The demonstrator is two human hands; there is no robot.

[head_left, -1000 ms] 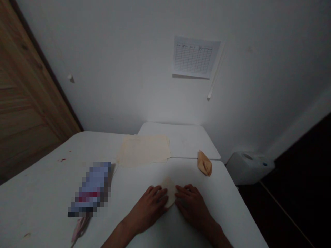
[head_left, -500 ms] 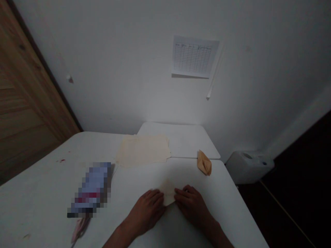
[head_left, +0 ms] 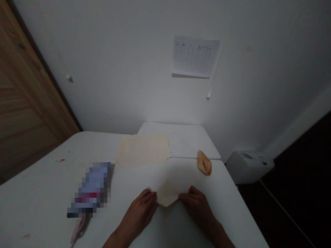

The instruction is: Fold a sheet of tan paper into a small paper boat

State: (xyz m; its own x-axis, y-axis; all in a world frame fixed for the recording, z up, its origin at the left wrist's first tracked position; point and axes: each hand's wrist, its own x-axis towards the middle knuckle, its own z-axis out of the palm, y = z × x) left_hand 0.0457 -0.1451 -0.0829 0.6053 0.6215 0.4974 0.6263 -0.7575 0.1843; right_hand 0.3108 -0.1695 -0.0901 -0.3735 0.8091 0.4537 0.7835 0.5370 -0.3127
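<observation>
A small cream paper piece (head_left: 167,195), partly folded to a point at its near end, lies on the white table (head_left: 46,186) in front of me. My left hand (head_left: 139,214) pinches its left corner with the fingers bent together. My right hand (head_left: 198,206) pinches its right corner in the same way. Both hands rest on the tabletop.
A stack of cream sheets (head_left: 143,148) lies further back. A folded tan paper shape (head_left: 204,162) sits near the right edge. A blurred-out object (head_left: 90,189) with pink-handled scissors (head_left: 80,229) below it lies at the left. A second white table (head_left: 181,137) abuts the wall.
Both hands have slid apart from the middle of the paper to its side corners, and more of the paper now shows between them, slightly nearer to me.
</observation>
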